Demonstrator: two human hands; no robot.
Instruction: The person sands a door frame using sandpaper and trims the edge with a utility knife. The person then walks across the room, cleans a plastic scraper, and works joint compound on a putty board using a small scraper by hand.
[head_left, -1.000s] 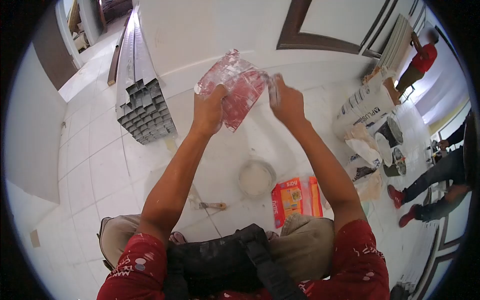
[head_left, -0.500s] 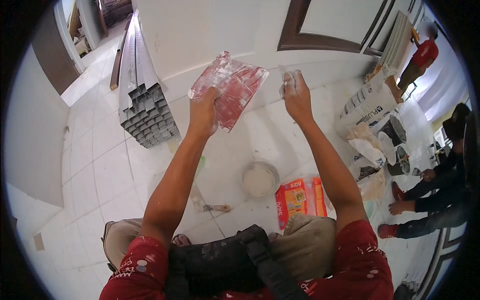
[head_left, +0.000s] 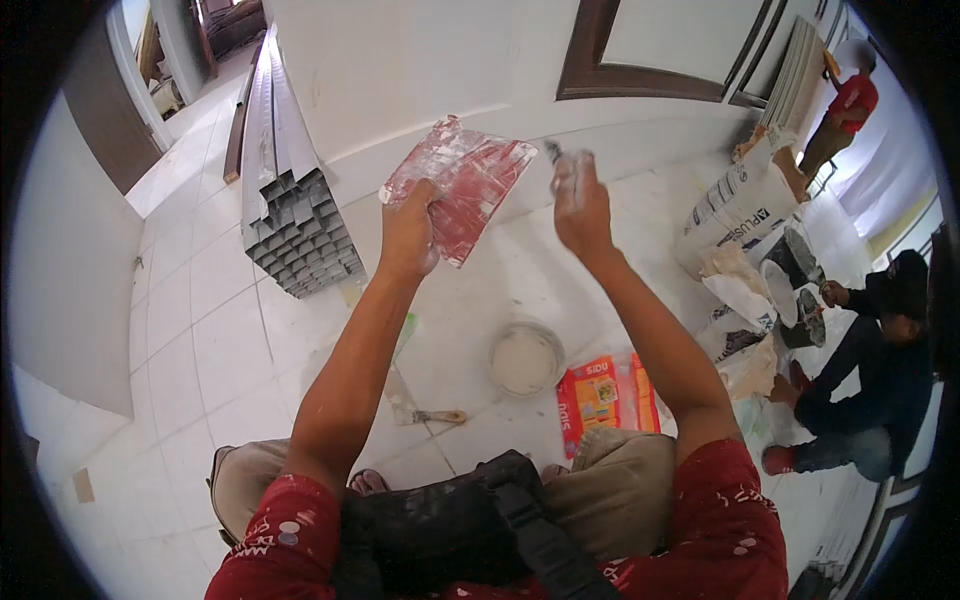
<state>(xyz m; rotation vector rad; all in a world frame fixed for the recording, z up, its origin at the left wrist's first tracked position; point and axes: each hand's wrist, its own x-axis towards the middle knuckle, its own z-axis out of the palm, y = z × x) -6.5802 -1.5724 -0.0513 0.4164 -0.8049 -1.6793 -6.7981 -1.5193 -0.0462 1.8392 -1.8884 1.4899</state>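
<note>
My left hand [head_left: 408, 235] is closed on the lower left edge of a red, flat board [head_left: 475, 185] smeared with white putty, tilted up before me. To its right is my right hand [head_left: 583, 210], its fingers whitened and blurred. They are closed on what looks like a putty knife [head_left: 552, 150], whose small dark end sticks out toward the board, apart from it; the rest is hidden. Below, on the floor, stands a round tub [head_left: 558, 350] of whitish paste. A wooden-handled tool [head_left: 440, 416] with a pale head lies left of it.
An orange-red packet [head_left: 592, 395] lies right of the tub. Stacked metal channels [head_left: 300, 235] stretch along the left. Large sacks [head_left: 735, 205] and buckets [head_left: 803, 320] stand at right, near a seated person [head_left: 870, 370]. Another person [head_left: 850, 105] stands behind. The white wall [head_left: 420, 70] is ahead.
My right hand has shifted slightly left and turned, so the tool's dark end shows toward the board. The board stays nearly where it was. The seated person leans forward to the buckets.
</note>
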